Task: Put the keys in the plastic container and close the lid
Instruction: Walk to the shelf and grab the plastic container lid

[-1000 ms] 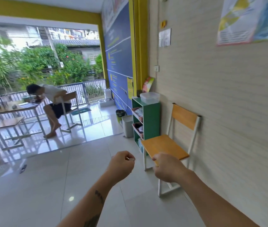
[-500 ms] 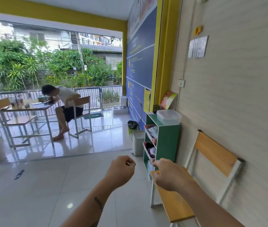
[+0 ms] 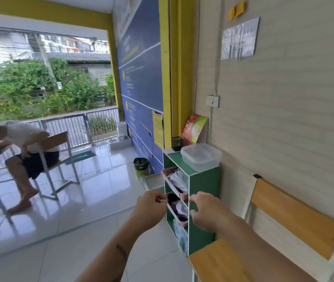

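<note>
Green shelf (image 3: pixel 204 186) stands vs. wall; clear plastic container (image 3: pixel 201 156) sits on top, lid on. Right hand (image 3: pixel 207 210) w/ fingers curled loosely, holding nothing. Left hand (image 3: pixel 149 206) fisted, pinching sth small, prob. keys (image 3: pixel 161 200), too blurred to confirm.

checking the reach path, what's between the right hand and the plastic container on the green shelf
In the head view, the pink baskets in the green shelf lie between the right hand and the plastic container on top; its lid is on.
</note>
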Tool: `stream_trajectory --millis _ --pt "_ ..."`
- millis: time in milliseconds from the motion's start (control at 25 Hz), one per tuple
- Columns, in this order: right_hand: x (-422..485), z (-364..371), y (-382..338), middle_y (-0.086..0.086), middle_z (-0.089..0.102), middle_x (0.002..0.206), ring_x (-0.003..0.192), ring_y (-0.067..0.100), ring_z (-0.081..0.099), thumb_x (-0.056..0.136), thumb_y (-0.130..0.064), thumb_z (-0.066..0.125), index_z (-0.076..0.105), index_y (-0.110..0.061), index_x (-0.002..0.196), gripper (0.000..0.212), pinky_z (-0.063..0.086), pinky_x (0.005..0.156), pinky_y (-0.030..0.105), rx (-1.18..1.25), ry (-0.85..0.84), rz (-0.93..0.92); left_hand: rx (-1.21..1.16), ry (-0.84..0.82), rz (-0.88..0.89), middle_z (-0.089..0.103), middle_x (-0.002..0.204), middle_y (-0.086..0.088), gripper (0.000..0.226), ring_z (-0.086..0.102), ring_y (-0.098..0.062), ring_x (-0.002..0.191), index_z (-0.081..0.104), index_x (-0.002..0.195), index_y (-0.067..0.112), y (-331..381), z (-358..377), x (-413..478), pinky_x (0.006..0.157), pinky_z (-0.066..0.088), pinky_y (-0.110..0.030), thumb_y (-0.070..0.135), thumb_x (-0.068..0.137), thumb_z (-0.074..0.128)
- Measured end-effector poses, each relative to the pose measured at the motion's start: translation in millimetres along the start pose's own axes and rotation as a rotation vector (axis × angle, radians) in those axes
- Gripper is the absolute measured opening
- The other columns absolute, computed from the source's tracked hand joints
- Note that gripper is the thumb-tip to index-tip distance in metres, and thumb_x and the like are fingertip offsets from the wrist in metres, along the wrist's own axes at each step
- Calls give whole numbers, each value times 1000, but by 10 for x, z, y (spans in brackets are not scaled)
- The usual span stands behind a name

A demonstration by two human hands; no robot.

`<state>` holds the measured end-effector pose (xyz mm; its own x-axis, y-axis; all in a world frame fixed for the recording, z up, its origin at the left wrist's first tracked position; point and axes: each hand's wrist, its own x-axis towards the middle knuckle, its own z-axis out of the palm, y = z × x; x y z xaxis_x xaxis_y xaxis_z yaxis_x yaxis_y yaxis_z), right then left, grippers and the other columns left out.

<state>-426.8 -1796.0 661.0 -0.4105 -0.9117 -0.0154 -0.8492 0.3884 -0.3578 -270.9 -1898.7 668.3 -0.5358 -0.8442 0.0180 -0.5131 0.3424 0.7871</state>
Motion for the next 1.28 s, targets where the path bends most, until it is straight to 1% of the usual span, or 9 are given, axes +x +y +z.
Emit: stream_trajectory --millis 160,320,440,560,720,840,920,1000,1280 --pt "1198 -15 291 4 56 129 116 26 56 89 -27 49 58 -18 123 36 47 94 40 22 22 15 -16 4 -10 71 81 -3 20 65 -22 74 70 85 20 -39 103 1148 60 52 -26 15 85 51" --pt "2389 -151 590 8 57 129 114 28 56 86 -22 49 58 -13 120 36 48 94 41 29 -8 27 -29 -4 -36 65 68 5 18 59 -17 64 70 80 19 -48 189 2309 69 55 -33 15 84 53" --pt "3111 -256 748 7 54 134 120 27 52 88 -22 48 56 -14 127 41 45 98 40 -14 -20 35 -48 -22 -24 64 71 3 17 62 -21 69 69 79 18 -16 282 3088 71 55 -35 15 83 53" --pt "3703 -238 888 6 50 141 127 26 48 93 -26 47 48 -16 139 48 42 101 38 -63 -27 47 -58 -60 6 68 71 3 18 62 -17 63 70 81 22 -46 392 3846 69 56 -33 17 83 53" --pt "4480 -76 1096 6 48 145 129 27 47 92 -26 46 46 -16 141 50 43 103 40 -88 -22 142 -62 -139 56 69 71 4 18 59 -15 60 69 83 25 -204 589 4973 68 53 -30 20 83 52" --pt "5081 61 1166 8 47 144 128 29 47 91 -26 44 47 -13 137 48 44 102 45 -93 0 239 -38 -251 109 65 67 6 20 55 -13 57 69 85 24 -351 739 5756 59 47 -26 19 84 51" --pt "5394 108 1152 9 45 144 129 30 44 91 -24 45 43 -12 138 49 43 102 47 -111 -8 293 -17 -323 133 65 69 3 20 61 -18 62 68 83 24 -439 877 6225 60 50 -30 17 83 49" --pt "5657 190 1161 8 42 144 132 31 41 90 -23 46 39 -13 142 53 42 103 47 -131 -16 357 30 -393 165 69 74 0 21 68 -23 72 67 80 24 -536 1023 6626 68 57 -38 18 81 47" --pt "6078 475 1223 5 37 137 125 31 38 89 -36 48 36 -15 143 59 40 100 47 -150 29 519 267 -606 336 71 88 -2 28 63 -26 84 70 85 17 -808 1674 7428 69 50 -32 14 75 45"
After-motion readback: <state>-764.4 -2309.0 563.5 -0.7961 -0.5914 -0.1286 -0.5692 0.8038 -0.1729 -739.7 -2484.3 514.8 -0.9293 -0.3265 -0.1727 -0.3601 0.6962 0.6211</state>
